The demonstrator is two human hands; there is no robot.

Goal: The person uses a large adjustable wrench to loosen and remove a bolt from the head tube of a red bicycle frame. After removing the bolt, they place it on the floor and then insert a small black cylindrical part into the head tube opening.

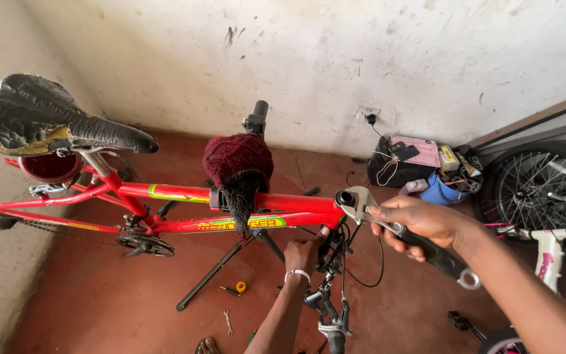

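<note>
Red tubing of a bicycle frame [165, 193] runs across in front of us, clamped in a black repair stand [217, 272] with a dark red woolly cloth [237, 157] padding the clamp, which keeps the bike raised and steady. Our right hand [420, 223] has its fingers wrapped tight round the handle of an adjustable wrench [388, 226], whose head sits on the top of the head tube [345, 198], apparently gripping the nut there. Our left hand [306, 252] reaches up from below, fingers closed on the parts just under the head tube, seemingly to brace that end against the turning force. The black saddle [40, 121], worn and cracked, sticks out at the left.

Below us lies a reddish-brown floor [99, 295], dusty, with a small spanner [228, 322] and a screwdriver [230, 290] lying on it near the stand's foot. We face a scuffed whitewashed wall [361, 52] with a socket; beneath it sit a black box and a blue container [441, 190] among cables. A white bicycle [548, 249] and a spoked wheel [545, 183] stand at the right.
</note>
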